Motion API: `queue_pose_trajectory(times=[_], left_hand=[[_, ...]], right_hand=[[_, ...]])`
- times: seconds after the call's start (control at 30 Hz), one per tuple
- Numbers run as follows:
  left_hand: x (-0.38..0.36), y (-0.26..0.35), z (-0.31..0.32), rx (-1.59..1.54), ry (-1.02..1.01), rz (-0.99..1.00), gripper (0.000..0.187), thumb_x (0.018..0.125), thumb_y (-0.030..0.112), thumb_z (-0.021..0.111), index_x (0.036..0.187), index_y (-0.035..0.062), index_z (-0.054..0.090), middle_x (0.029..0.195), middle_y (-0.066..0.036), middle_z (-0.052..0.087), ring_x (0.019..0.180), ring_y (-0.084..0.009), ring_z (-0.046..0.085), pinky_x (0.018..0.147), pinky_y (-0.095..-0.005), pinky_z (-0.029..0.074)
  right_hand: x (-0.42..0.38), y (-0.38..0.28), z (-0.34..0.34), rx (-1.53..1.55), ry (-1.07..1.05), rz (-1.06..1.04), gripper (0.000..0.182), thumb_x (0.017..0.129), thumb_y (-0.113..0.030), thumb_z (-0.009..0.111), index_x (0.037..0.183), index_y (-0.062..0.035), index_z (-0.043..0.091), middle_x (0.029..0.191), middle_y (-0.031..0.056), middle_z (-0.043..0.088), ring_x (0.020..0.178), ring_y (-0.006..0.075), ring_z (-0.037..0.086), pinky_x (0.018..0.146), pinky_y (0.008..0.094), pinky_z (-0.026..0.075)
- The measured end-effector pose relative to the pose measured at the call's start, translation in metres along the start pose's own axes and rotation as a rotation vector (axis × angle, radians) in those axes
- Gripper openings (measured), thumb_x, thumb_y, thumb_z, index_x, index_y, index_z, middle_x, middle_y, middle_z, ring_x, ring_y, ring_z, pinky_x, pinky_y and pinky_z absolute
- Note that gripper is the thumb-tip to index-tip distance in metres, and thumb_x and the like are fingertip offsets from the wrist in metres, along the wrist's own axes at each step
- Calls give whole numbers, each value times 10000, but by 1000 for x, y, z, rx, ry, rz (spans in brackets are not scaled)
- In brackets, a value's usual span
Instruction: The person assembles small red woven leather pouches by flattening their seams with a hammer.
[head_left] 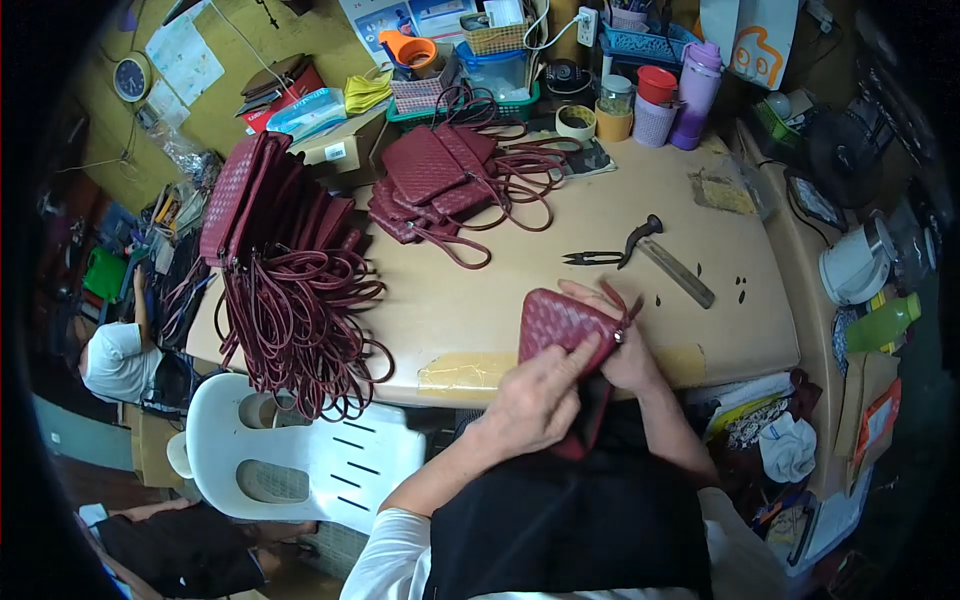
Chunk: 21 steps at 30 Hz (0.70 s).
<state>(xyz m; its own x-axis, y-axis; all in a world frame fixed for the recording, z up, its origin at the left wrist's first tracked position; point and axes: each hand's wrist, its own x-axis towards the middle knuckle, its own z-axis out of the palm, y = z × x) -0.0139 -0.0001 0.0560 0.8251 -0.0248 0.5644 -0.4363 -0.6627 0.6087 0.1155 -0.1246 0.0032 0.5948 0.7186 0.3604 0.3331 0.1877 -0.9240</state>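
Note:
A dark red woven pouch (562,322) is held up at the front edge of the table, close to my body. My right hand (628,358) grips it at the right side, thumb and fingers around the corner with the zip end and a short strap loop. My left hand (540,398) lies across its lower part, index finger stretched over the woven face and the other fingers curled against it. Part of the pouch hangs below, partly hidden by my left hand. Beyond the pouch lie a hammer (676,272) and a pair of dark pincers (592,259).
Stacked red pouches (240,195) with dangling straps stand at the left; another pile (440,175) lies at the back. A purple bottle (697,95) and baskets line the wall. A white plastic chair (300,450) stands front left. Two other people are at the left.

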Motion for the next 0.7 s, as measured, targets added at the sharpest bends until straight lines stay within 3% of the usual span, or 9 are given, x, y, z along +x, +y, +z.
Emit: queue_pose_trajectory(times=[0.07,0.1,0.27,0.3,0.37,0.5,0.57,0.6,0.7], left_hand=[[0,5,5,-60,-65,70,575,726,-58,524,1300,-28,509,706,-129,450,590,-272,502,575,-355,450],[0,3,5,-56,-58,65,575,726,-58,524,1300,-28,509,706,-129,450,590,-272,502,575,-355,450],[2,-3,2,-355,-193,96,583,717,-51,502,1300,-23,514,720,-125,477,588,-270,508,574,-348,444],[4,-4,1,-467,-202,107,589,720,-49,499,1309,-17,510,731,-124,489,586,-270,508,573,-346,442],[8,7,-8,-475,-247,15,479,727,-33,515,1203,-23,571,750,-132,516,613,-285,525,592,-359,451],[7,19,0,-43,49,-171,162,723,51,634,868,20,567,755,-149,554,704,-327,574,640,-414,476],[4,8,-1,27,-192,-103,162,732,89,654,831,20,546,743,-141,559,722,-339,579,627,-412,473],[4,5,6,24,-177,75,160,742,104,648,792,15,525,708,-133,544,695,-340,573,600,-406,466],[-1,9,7,-99,-269,101,151,754,107,634,761,17,512,677,-133,521,645,-328,566,570,-403,460]], right_hand=[[3,-35,3,-498,-16,-195,487,763,-44,654,1228,-13,513,1206,139,587,1192,255,520,1001,342,416],[-7,-8,11,-79,28,-81,511,774,-110,692,1242,-23,506,1121,118,618,1119,219,547,950,335,448],[-6,-26,21,661,83,233,568,760,-196,773,1221,-6,501,1116,90,599,997,133,586,873,292,485],[-9,-26,22,658,76,238,568,760,-196,773,1221,-6,501,1116,90,599,997,133,586,873,292,485],[-15,-21,26,253,143,-105,548,771,-196,769,1203,9,501,1099,80,603,950,148,609,865,305,500],[-3,-3,23,294,438,-31,459,809,-184,734,1159,10,509,1060,97,620,954,151,616,858,307,513],[0,-11,22,283,439,-43,341,811,-142,716,1070,12,555,980,77,622,926,135,616,809,271,509],[-3,-5,19,262,395,-16,305,803,-113,709,1043,21,579,937,59,610,868,115,602,754,248,493],[-7,-7,18,301,351,73,255,771,-28,689,1006,50,630,830,11,567,689,61,519,610,209,424]])
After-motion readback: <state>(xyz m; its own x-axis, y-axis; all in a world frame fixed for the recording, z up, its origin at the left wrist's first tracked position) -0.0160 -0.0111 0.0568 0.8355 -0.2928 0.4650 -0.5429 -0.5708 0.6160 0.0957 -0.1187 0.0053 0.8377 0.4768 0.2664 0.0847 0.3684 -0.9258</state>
